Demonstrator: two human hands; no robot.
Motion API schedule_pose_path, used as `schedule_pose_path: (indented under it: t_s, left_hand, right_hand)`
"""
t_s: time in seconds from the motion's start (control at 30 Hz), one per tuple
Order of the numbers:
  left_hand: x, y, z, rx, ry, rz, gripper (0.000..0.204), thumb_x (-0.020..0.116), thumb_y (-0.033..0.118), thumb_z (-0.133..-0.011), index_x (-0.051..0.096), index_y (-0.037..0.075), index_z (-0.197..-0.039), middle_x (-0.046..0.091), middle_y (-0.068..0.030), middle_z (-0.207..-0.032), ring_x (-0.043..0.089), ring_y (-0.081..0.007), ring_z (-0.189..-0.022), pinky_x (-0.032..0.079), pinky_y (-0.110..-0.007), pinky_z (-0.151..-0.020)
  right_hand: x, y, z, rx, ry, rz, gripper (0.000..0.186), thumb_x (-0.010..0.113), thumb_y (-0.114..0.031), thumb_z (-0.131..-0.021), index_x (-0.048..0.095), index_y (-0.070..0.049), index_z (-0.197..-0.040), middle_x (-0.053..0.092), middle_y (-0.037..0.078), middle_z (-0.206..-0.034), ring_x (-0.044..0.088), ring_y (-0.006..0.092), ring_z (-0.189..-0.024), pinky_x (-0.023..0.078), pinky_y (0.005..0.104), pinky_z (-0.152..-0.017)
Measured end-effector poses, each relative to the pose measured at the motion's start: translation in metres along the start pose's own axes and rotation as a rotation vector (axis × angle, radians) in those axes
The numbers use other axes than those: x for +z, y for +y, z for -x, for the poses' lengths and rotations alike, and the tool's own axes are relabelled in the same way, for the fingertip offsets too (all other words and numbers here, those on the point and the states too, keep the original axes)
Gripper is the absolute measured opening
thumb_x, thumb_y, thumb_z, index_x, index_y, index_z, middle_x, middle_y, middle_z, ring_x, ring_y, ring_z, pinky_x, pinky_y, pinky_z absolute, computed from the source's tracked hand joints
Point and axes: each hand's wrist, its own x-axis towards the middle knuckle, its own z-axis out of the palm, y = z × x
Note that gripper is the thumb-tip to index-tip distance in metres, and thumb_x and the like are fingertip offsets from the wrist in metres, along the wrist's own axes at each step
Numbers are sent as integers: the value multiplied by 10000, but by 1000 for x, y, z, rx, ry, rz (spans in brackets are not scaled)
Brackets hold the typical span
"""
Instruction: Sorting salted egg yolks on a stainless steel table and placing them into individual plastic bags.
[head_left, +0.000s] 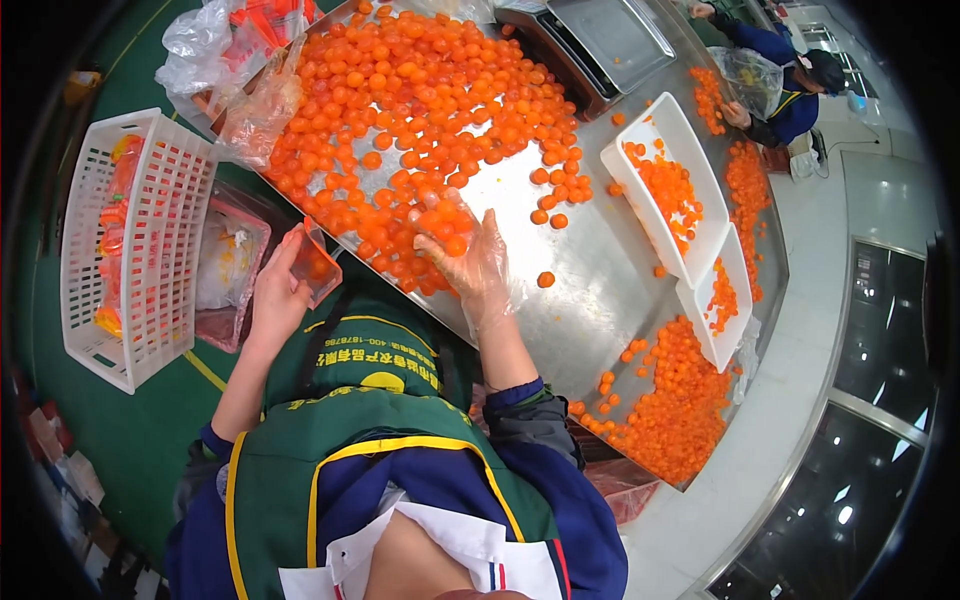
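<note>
Glossy orange balls that look like salted egg yolks [420, 90] cover much of the steel table [610, 275] in front of me. My right hand [478, 268], in a thin clear plastic glove, is palm up at the table's near edge. Its fingers curl around a few of the yolks [452, 240], with more yolks lying just beyond. My left hand [285, 290] is off the table's left edge, gripping a small clear-and-red plastic bag [320, 268] between thumb and fingers. Orange shows through the bag, but its contents are hard to make out.
A white slotted basket [150, 250] with red and yellow packages stands at left, beside a pink-red crate [262, 240]. Two white trays [612, 160] hold smaller orange pieces at right. A scale [610, 45] sits at the back. A co-worker [790, 85] handles a clear bag at far right.
</note>
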Motion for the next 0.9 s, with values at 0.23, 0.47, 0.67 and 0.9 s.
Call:
schedule_pose_path:
  t_s: [0.23, 0.47, 0.67, 0.9]
  left_hand:
    - [6, -3, -2, 73, -9, -71, 739, 506, -135, -693, 455, -26, -1421, 448, -166, -1501, 621, -187, -663, 530, -296, -632]
    - [12, -9, -3, 103, -7, -65, 722, 507, -132, -705, 446, -37, -1418, 429, -178, -1508, 644, -192, -672, 533, -287, -634]
    - [9, -10, -3, 108, 40, 19, 621, 512, -142, -716, 537, -56, -1331, 552, -191, -1380, 654, -155, -638, 537, -268, -582]
    - [-4, 13, -5, 240, 30, 14, 97, 514, -52, -808, 610, -56, -807, 633, -76, -692, 617, -122, -544, 475, -257, -504]
  right_hand:
    - [15, 32, -6, 41, 98, -12, 625, 250, -488, -1063, 304, -39, -1495, 327, 246, -1527, 349, 508, -1374, 441, 614, -1034]
    - [43, 60, -4, 168, 92, 125, 588, 295, -454, -1065, 348, -18, -1456, 424, 259, -1433, 428, 492, -1318, 516, 551, -979]
    - [36, 73, -7, 53, 124, 442, 429, 566, -109, -947, 442, -16, -1347, 550, 219, -1262, 581, 404, -1170, 584, 448, -899]
    - [24, 73, -15, 40, 105, 610, 562, 676, 43, -768, 485, -46, -1289, 583, 173, -1173, 627, 289, -1048, 604, 341, -828]
